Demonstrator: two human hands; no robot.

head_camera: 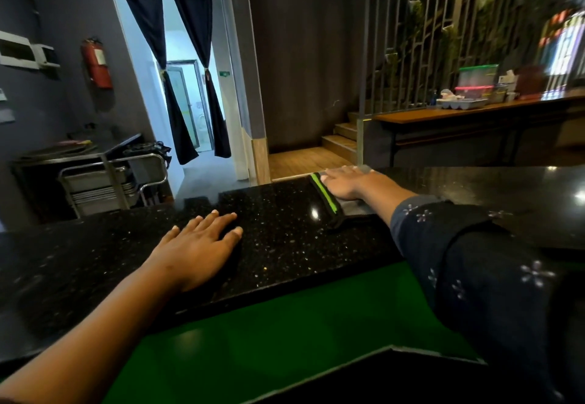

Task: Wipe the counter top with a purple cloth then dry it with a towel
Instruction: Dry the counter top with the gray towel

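Drying step judged in hand | right hand [343, 182] flat, fingers spread, pressing grey green-striped towel [335, 205] at far edge of black granite counter top [285, 236] | left hand [198, 245] open, palm down, bracing, empty | purple cloth not visible | next: sweep towel across remaining surface.

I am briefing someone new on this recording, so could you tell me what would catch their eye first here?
First, the two bare hands on the black speckled counter top: the left hand lies flat and empty near the front edge, while the right hand presses flat on a grey towel with a bright green stripe at the far edge. Behind, a lit doorway with dark tied curtains glows at upper left.
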